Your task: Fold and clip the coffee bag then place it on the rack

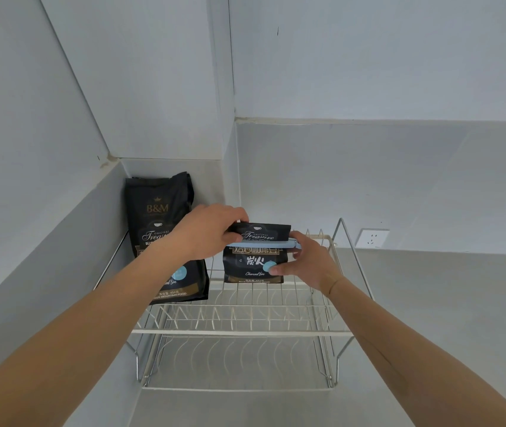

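Coffee bag (253,257), black, top folded over, stands at centre frame on the upper tier of a wire rack (245,332). A pale blue clip (264,244) runs across the fold, horizontal.

Head view, hands: left hand (205,231) closed on the bag's upper left corner, fingers curled over the folded top, thumb underneath. Right hand (305,261) on the bag's right edge; thumb pressed to the front face over a blue round label, remaining fingers behind the bag or at the clip's right end. Cannot tell whether those fingers grip the clip itself.

Hidden or unclear: bag's left edge and the clip's left end covered by the left hand. Whether the bag's base bears fully on the wires cannot be told. Small print on the bag is too fine to read.

A second, taller black bag (164,235) at left of centre, unfolded, leans into the wall corner; its right side is cut by the left forearm.

Surface and room: rack is two-tier, light metal, with curved plate dividers, on a pale grey counter (430,303). Walls (368,72) pale grey-white. White wall socket (372,238) right of centre, above the counter line.
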Tool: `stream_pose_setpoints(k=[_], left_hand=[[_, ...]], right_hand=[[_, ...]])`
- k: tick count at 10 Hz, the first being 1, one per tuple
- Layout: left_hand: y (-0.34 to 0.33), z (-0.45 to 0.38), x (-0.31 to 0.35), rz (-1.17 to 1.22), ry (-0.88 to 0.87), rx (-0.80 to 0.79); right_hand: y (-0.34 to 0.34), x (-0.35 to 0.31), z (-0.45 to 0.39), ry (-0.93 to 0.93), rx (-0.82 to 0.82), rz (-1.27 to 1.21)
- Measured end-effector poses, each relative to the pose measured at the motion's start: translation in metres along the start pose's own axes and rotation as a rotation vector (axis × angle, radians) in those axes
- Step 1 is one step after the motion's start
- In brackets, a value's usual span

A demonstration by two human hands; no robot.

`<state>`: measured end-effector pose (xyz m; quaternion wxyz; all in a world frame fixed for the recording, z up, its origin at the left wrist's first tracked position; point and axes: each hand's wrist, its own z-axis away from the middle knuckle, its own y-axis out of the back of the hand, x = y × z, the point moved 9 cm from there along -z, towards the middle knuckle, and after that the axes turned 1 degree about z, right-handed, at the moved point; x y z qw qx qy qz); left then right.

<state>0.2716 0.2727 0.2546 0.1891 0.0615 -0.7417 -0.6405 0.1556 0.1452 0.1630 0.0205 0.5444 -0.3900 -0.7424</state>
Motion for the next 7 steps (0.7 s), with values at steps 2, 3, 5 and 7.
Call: stream_pose_setpoints(k=[2, 3, 5, 7], left_hand=[[-0.001, 0.008, -0.01, 0.053, 0.068, 0.027], [0.0, 0.01, -0.012, 0.069, 0.074, 0.063], [0.001, 0.015, -0.017, 0.141, 0.106, 0.116], [0.009, 0.019, -0.022, 0.23, 0.196, 0.186]], right_hand=[[0.001, -0.002, 0.002, 0.003, 0.021, -0.045], [0.002, 0.0, 0.001, -0.005, 0.023, -0.064], [0.01, -0.002, 0.004, -0.004, 0.044, -0.097], [0.042, -0.014, 0.009, 0.035, 0.079, -0.081]])
